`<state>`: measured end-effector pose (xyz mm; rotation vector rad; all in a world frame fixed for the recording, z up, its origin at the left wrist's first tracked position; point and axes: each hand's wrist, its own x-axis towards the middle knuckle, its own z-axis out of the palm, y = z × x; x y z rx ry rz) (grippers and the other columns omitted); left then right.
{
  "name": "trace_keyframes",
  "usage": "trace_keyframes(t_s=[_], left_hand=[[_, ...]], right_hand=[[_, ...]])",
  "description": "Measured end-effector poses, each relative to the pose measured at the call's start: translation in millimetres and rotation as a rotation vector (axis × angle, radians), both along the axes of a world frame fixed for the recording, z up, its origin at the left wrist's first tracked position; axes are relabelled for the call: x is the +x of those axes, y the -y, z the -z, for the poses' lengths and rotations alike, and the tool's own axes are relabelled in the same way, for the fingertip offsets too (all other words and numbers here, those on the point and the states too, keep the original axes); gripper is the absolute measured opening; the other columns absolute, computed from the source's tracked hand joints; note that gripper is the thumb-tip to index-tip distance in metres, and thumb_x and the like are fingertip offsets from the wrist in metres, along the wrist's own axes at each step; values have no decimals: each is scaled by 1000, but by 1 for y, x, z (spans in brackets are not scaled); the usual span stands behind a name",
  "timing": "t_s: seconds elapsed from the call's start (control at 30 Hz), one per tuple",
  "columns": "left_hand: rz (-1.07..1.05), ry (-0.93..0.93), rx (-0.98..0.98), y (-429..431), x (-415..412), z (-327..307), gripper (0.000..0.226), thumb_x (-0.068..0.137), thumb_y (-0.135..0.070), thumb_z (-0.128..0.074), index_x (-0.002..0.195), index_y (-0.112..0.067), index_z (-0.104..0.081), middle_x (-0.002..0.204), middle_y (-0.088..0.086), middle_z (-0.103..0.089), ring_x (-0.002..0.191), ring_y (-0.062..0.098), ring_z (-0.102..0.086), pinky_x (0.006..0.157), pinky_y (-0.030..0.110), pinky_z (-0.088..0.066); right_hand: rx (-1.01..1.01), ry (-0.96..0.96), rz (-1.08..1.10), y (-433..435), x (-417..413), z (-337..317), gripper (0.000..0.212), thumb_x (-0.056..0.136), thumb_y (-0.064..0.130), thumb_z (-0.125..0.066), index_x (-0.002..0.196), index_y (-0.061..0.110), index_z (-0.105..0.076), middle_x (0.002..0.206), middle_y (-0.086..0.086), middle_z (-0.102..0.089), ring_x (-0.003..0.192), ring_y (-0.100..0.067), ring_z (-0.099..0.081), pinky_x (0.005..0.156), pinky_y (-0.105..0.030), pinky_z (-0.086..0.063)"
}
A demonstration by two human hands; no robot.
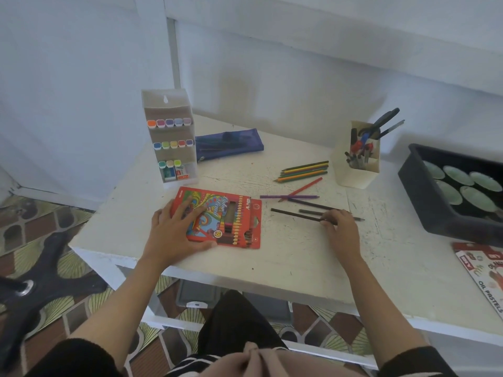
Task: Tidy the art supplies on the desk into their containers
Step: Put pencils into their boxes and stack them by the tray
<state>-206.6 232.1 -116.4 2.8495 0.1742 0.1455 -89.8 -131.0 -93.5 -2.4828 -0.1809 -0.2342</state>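
A red colour-pencil box [231, 221] lies flat on the white desk [299, 257]. My left hand [177, 227] rests on its left half, fingers spread straight and thumb along the near edge. My right hand [340, 227] pinches a dark pencil [294, 214] near its right end, the pencil still lying on the desk. Two more dark pencils [315, 205] lie just behind it. A purple pencil [288, 197] and a red pencil [304, 187] cross further back. A bundle of several coloured pencils [304, 171] lies beyond them.
A clear marker case [171, 137] stands at the back left, a blue pouch [228, 142] beside it. A cream pen holder [356, 161] with scissors stands at the back right. A black tray [424, 191] of paint pans and an oil pastels box [484, 276] sit at the right.
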Motion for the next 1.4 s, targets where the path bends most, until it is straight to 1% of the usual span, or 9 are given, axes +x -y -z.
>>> trace_keyframes(t_s=[0.2, 0.47, 0.77, 0.87, 1.0, 1.07, 1.13, 1.2, 1.4], left_hand=[[-3, 6, -11, 1, 0, -1, 113, 53, -100, -8, 144, -38, -32, 157, 0, -22, 143, 35, -14, 113, 56, -11], [2, 23, -17, 1, 0, 0, 109, 57, -98, -12, 143, -36, -36, 155, 1, -26, 141, 37, -18, 112, 56, -16], [19, 38, -59, 1, 1, 2, 107, 60, -96, -17, 143, -32, -36, 155, 3, -25, 142, 37, -16, 111, 58, -17], [23, 39, -53, 0, 1, 1, 107, 60, -97, -17, 143, -33, -36, 155, 4, -26, 142, 37, -17, 111, 58, -18], [7, 30, -52, -1, 1, 1, 110, 58, -98, -14, 144, -34, -34, 156, 2, -23, 142, 35, -14, 112, 56, -17], [-1, 26, -55, -1, 1, 1, 110, 57, -98, -14, 144, -34, -34, 155, 2, -24, 142, 35, -15, 112, 56, -17], [-4, 11, -48, -2, 2, 2, 110, 56, -98, -13, 145, -35, -32, 156, 1, -22, 143, 33, -13, 113, 55, -16], [-5, 3, -40, -2, 2, 2, 110, 55, -99, -13, 145, -36, -31, 157, 0, -20, 143, 32, -11, 114, 54, -15], [5, 16, -30, -1, 2, 0, 111, 56, -98, -11, 144, -34, -34, 155, 2, -25, 143, 34, -14, 113, 55, -18]], right_hand=[[-25, 53, -39, -15, -11, 3, 7, 83, 3, -66, 86, 8, -67, 87, 1, -58, 91, -22, -50, 74, -25, -32], [57, 27, 35, -26, -11, 0, 8, 85, 2, -63, 89, 8, -66, 91, -3, -59, 92, -24, -52, 74, -22, -31], [-98, -17, -170, -73, -22, 2, 6, 85, 12, -64, 89, 16, -66, 86, 4, -54, 91, -15, -46, 71, -26, -36], [-81, -48, -280, -104, -29, 4, 7, 84, 18, -66, 91, 17, -69, 89, 6, -51, 90, -11, -40, 77, -30, -39], [6, -96, -264, -133, -29, 8, 10, 81, 23, -71, 90, 19, -72, 93, 5, -53, 91, -10, -37, 81, -33, -37], [29, -127, -264, -133, -26, 7, 15, 80, 23, -72, 94, 18, -73, 96, 3, -53, 92, -10, -37, 80, -27, -36], [89, -174, -274, -125, -23, 5, 18, 79, 19, -73, 96, 16, -72, 96, 4, -50, 93, -8, -40, 77, -12, -32], [135, -202, -259, -113, -23, 5, 16, 79, 15, -73, 94, 16, -71, 96, 4, -49, 91, -7, -45, 74, -4, -32], [211, -205, -219, -106, -26, 7, 9, 78, 7, -72, 82, 15, -71, 95, 3, -52, 86, -4, -48, 72, -1, -35]])
